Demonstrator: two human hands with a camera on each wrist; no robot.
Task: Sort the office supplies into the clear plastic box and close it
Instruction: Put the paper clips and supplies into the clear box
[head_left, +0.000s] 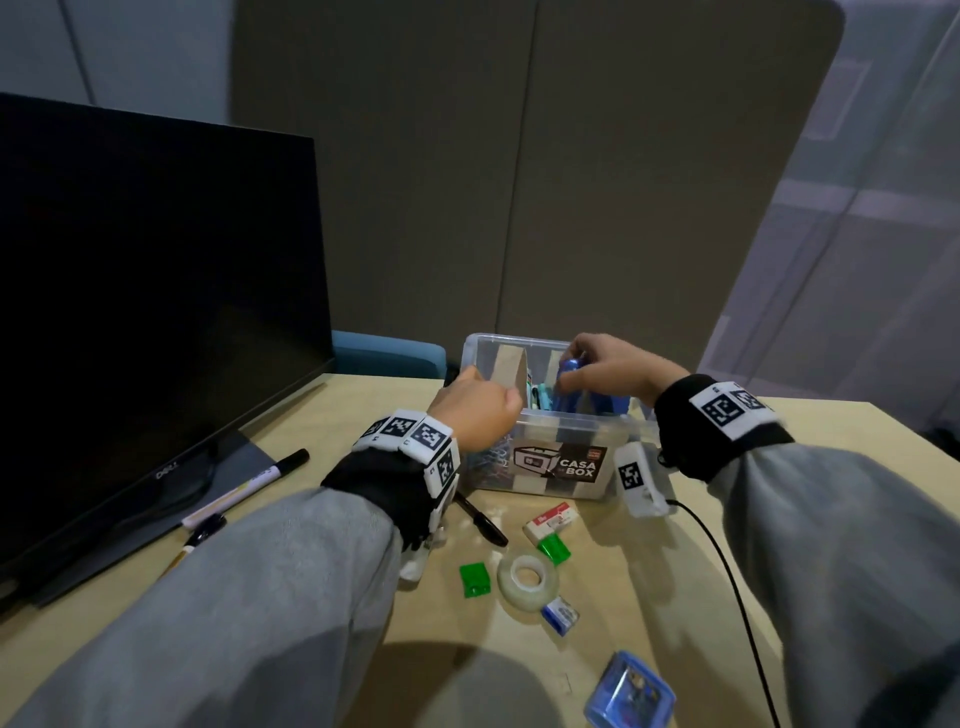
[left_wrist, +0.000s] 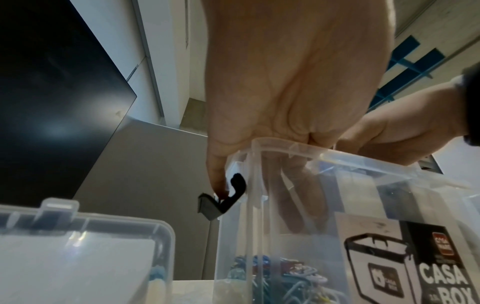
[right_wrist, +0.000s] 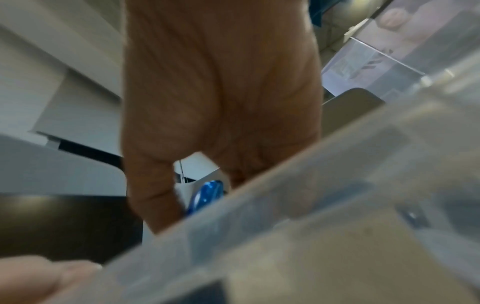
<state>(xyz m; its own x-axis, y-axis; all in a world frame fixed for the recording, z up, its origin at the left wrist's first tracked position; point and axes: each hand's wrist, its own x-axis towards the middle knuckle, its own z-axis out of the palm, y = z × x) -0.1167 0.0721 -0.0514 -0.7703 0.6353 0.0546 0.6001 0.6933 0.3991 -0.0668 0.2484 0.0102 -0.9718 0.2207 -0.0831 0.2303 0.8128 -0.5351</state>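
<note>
Over the clear ribbed plastic box (head_left: 566, 422), right grip (head_left: 608, 375) pinches a glossy blue stapler (head_left: 571, 370); left grip (head_left: 475, 410) clasps its rim.

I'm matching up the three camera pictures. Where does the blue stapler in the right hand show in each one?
Head: blue stapler, upper middle, inside the clear plastic box, under the right hand.
Left wrist: not visible.
Right wrist: blue sliver, lower middle, between the fingers.
Shared landmark: the box's clear rim.

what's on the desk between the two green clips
In the head view, the clear roll of tape lies between the green clip on its left and the green clip up to its right, on the wooden desk.
</note>
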